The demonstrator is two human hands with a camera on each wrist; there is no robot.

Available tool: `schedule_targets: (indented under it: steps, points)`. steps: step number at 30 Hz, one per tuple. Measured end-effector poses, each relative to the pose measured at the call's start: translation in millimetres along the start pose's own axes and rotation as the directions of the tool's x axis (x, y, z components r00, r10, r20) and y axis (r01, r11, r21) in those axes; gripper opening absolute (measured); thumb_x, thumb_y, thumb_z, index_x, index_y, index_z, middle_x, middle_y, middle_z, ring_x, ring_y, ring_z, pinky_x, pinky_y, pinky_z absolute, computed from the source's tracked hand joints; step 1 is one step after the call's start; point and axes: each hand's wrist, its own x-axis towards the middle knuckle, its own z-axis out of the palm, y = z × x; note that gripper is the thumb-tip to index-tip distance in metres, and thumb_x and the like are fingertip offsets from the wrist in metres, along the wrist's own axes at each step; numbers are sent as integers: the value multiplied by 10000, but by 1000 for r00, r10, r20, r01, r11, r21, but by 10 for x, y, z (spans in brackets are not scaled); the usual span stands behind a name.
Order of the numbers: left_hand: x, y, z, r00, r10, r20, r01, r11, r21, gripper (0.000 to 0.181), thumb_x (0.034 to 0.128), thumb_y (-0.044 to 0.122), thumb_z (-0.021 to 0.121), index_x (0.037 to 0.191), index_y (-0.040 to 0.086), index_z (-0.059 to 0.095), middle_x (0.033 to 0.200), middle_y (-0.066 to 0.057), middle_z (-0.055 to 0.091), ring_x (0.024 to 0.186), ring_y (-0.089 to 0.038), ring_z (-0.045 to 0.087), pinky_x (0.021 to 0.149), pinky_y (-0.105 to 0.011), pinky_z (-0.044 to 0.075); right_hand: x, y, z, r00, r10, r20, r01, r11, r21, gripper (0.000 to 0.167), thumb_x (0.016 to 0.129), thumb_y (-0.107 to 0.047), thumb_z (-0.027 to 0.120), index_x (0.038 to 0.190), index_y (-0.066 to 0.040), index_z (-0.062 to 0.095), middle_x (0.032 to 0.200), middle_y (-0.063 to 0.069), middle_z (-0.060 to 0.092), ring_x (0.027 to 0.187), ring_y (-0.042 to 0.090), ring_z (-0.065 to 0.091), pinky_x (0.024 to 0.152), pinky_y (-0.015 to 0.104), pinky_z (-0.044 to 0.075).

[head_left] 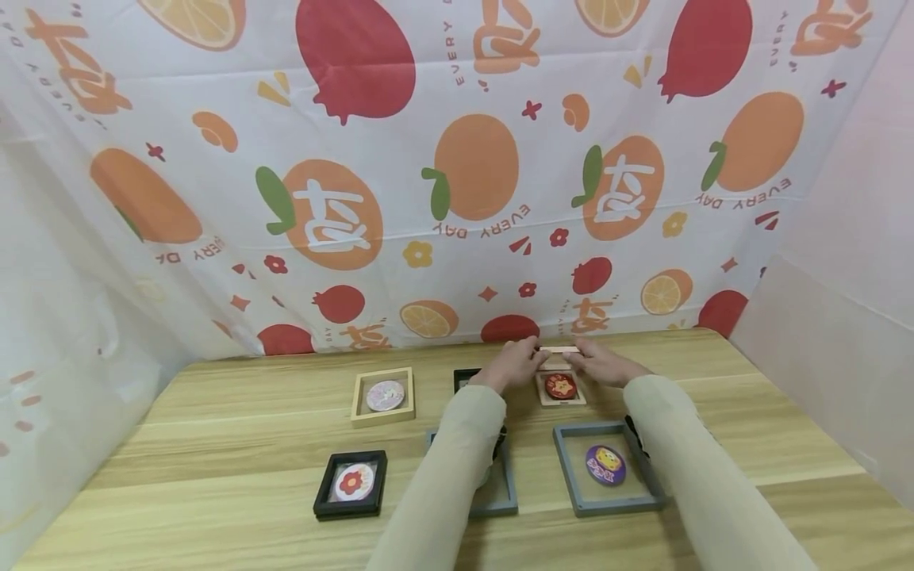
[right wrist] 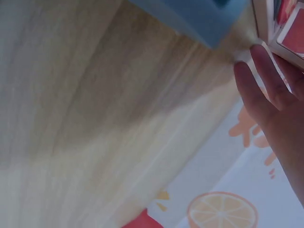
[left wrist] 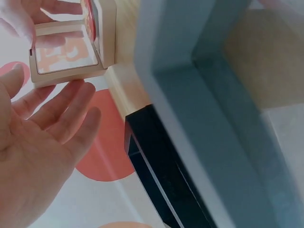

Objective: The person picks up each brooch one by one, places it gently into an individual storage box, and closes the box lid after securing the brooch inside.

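A small pale wooden display case (head_left: 560, 402) lies unfolded near the table's back edge. Inside its lower half sits a round red badge (head_left: 560, 386) with a star figure. The clear-windowed lid (left wrist: 71, 75) stands raised from that half, hinged along one side. My left hand (head_left: 510, 365) pinches the lid's left edge between thumb and fingers. On the opposite edge, my right hand (head_left: 603, 363) holds the lid the same way. In the right wrist view, some fingers of the right hand (right wrist: 285, 111) extend beside the case, and the thumb is out of frame.
A black case (head_left: 467, 374) is partly hidden behind my left hand. Under my left forearm lies a grey frame (head_left: 510, 488); another grey frame (head_left: 617, 505) holds a purple badge. Further left are a wooden frame (head_left: 395, 417) and a black frame (head_left: 350, 511). A fruit-print curtain (head_left: 400, 262) hangs behind.
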Motion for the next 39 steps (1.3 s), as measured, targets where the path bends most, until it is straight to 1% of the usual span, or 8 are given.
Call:
schedule_targets:
  steps: [5,8,12,14,20,30,34,39]
  points:
    - [6,-24,11,1000,5,-1,-5,1000,2,365,1113,295,414,1288,28,590,1160,-118,655,1069,-230,593,961,-408,470,-37,-25,-13,996,63,64,-65,997,33,287,1120,-215,332,1111,62,407,1158,300,512,1102,460,533,873,521,481]
    - [9,-31,19,1000,6,22,-6,1000,-3,387,1115,297,405,1326,27,586,1241,-130,643,1188,-253,577,1032,-431,440,-72,-44,-34,990,110,90,-114,993,40,435,1117,-235,319,1315,147,386,1363,390,432,1285,536,440,985,592,446]
    - [-4,-39,28,994,-30,106,30,1000,0,476,1117,346,372,1439,37,539,1430,-142,561,1357,-283,484,1118,-452,366,-103,-59,-60,975,180,133,-191,979,74,609,1107,-239,357,1485,212,199,1478,424,323,1340,544,396,1027,604,422]
    - [-11,-41,24,988,-52,142,51,999,10,507,1114,379,363,1474,56,515,1478,-131,523,1385,-279,455,1140,-462,336,-107,-71,-77,969,198,147,-211,975,77,606,1098,-233,390,1475,215,236,1461,410,367,1325,527,424,1024,586,434]
    - [-4,-48,-10,979,-63,195,52,997,62,498,1092,425,422,1403,72,587,1371,-100,596,1203,-238,544,1079,-453,396,-87,-115,-140,961,209,181,-222,973,61,583,1071,-204,470,1435,225,317,1441,389,410,1321,504,436,1020,568,446]
    - [-25,-39,-34,974,-73,214,33,982,185,486,1063,454,482,1362,101,633,1360,-53,623,1239,-201,565,1055,-401,427,-62,-166,-183,943,252,218,-254,967,-20,598,1021,-211,585,1424,189,395,1270,276,592,1073,337,612,960,533,495]
    - [-34,-53,-27,974,-40,221,-2,982,188,404,1062,440,495,1177,110,699,1066,-23,659,982,-169,586,881,-339,455,-4,-189,-219,930,277,240,-262,961,-92,621,999,-230,636,1426,167,424,1178,194,648,981,284,642,948,517,510]
    - [-17,-34,-25,973,-25,231,-21,980,197,346,1060,392,526,971,98,685,734,13,433,679,-133,426,663,-297,362,95,-226,-250,909,315,272,-280,947,-159,667,962,-230,697,1450,137,427,1244,207,618,956,268,635,973,532,495]
